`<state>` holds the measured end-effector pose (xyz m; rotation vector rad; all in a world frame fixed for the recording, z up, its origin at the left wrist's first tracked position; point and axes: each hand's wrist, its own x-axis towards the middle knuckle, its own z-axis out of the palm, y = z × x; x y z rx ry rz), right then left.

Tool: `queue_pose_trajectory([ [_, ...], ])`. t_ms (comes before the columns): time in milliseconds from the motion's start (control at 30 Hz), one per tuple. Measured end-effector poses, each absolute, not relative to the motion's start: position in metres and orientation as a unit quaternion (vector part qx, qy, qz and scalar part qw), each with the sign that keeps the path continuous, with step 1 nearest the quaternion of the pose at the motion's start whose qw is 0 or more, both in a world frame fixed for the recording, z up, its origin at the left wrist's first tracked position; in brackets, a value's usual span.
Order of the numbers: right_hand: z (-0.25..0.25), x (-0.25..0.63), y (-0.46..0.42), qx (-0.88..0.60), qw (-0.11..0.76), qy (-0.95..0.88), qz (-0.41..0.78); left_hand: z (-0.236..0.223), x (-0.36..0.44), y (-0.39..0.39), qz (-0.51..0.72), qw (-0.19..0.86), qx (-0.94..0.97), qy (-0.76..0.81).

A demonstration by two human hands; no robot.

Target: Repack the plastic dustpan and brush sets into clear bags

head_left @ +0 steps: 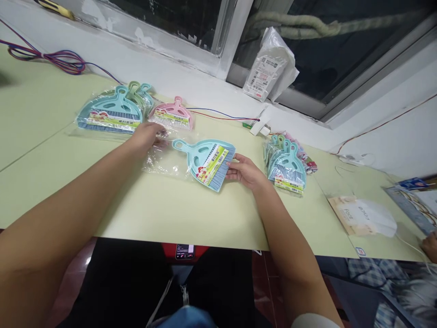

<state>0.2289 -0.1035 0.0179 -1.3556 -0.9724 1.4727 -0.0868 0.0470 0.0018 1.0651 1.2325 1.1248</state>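
In the head view, a light-blue dustpan point(200, 159) with a grey-bristled brush and printed label lies tilted in front of me, handle to the left. My right hand point(244, 171) is closed on its wide bristle edge. My left hand point(150, 135) grips a clear plastic bag point(167, 159), its fingers partly hidden. The bag spreads beside the dustpan's handle; I cannot tell whether the handle is inside it. Just beyond my left hand are a pink dustpan set point(174, 111) and several bagged blue and green dustpan sets point(112, 107).
More bagged dustpan sets point(288, 168) stand to the right. Bundled wires point(64, 61) lie at the back left, a screwdriver point(56, 9) on the sill. A tissue pack point(362, 216) lies far right, near another person's hand point(430, 246). A phone point(185, 252) shows below the table edge.
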Motion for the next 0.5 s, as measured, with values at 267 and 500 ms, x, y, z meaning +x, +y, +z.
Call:
queue_pose_trajectory([
  [267,0.021,0.282,-0.102,-0.576,0.382,-0.384,0.613,0.000,-0.091,0.054,0.473,0.539,0.449,0.534],
  [500,0.020,0.304,-0.102,-0.604,0.340,-0.385,0.609,-0.002,-0.093,0.050,0.436,0.478,0.527,0.552],
])
